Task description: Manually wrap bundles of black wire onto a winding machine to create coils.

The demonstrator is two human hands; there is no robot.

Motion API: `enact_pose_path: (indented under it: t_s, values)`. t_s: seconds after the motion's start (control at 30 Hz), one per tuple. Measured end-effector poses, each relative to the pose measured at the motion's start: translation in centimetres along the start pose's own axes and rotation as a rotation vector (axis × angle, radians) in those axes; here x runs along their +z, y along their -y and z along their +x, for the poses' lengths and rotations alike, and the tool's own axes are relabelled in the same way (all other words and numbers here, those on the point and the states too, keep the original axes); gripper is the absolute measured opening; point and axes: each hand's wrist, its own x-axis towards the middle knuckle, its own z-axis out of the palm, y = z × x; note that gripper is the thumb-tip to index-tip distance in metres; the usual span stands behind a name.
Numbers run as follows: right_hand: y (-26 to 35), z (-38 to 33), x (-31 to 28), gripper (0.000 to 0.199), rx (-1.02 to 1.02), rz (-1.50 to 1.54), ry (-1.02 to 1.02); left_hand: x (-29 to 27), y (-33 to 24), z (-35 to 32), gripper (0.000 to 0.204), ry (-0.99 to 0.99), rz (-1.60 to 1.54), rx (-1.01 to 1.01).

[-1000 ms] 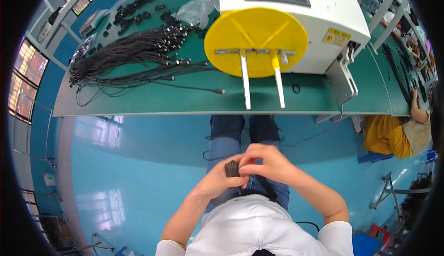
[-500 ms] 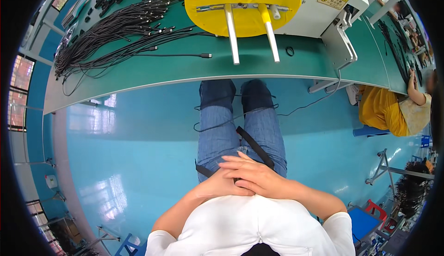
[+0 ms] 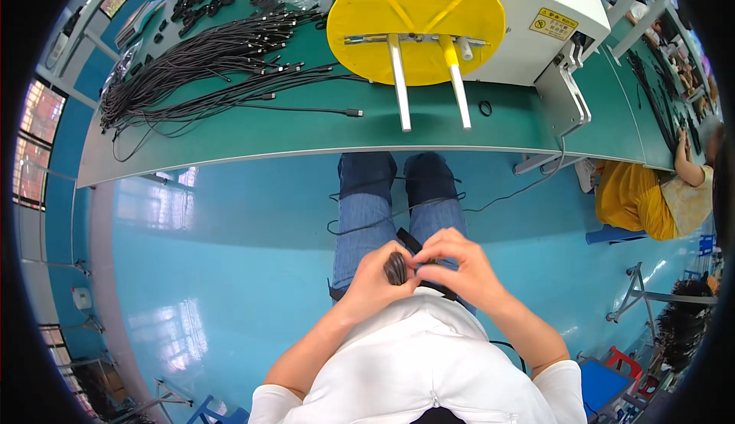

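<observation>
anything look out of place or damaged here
Nothing looks clearly damaged. One small black ring lies alone on the green table, well apart from the cable pile, so it seems slightly stray.

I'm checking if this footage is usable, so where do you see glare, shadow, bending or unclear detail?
Head view: pale glare on the blue floor, at left; head view: darker shade under the table, whose front edge looks bowed; head view: fine detail at the right hand is too small to tell.
</observation>
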Motion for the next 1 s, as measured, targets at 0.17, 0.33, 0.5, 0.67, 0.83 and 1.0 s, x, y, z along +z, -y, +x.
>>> enact_pose_path:
  t_s: [0.17, 0.33, 0.5, 0.67, 0.83, 1.0]
  values:
    - [-0.6, -0.1, 0.6, 0.018, 0.259, 0.237, 0.207, 0.3, 0.8, -0.1, 0.041, -0.032, 0.119, 0.039]
    - [-1.7, -1.3, 1.8, 0.016, 0.239, 0.155, 0.299, 0.7, 1.9, -1.6, 0.055, 0.068, 0.016, -0.001]
    - [-1.5, -1.7, 2.7, 0.015, 0.318, 0.184, 0.251, 0.6, 1.5, -2.0, 0.064, 0.128, -0.067, -0.046]
    - [-1.5, -1.1, 2.0, 0.012, 0.145, 0.148, 0.299, 0.7, 2.6, -2.1, 0.073, 0.198, -0.126, -0.099]
    - [-1.5, 0.2, 1.3, 0.014, 0.231, 0.241, 0.410, 0.4, 1.9, -2.0, 0.070, 0.228, -0.253, -0.223]
    - [-0.8, 0.3, 1.6, 0.012, 0.273, 0.236, 0.385, 0.3, 2.4, -2.0, 0.068, 0.249, -0.247, -0.256]
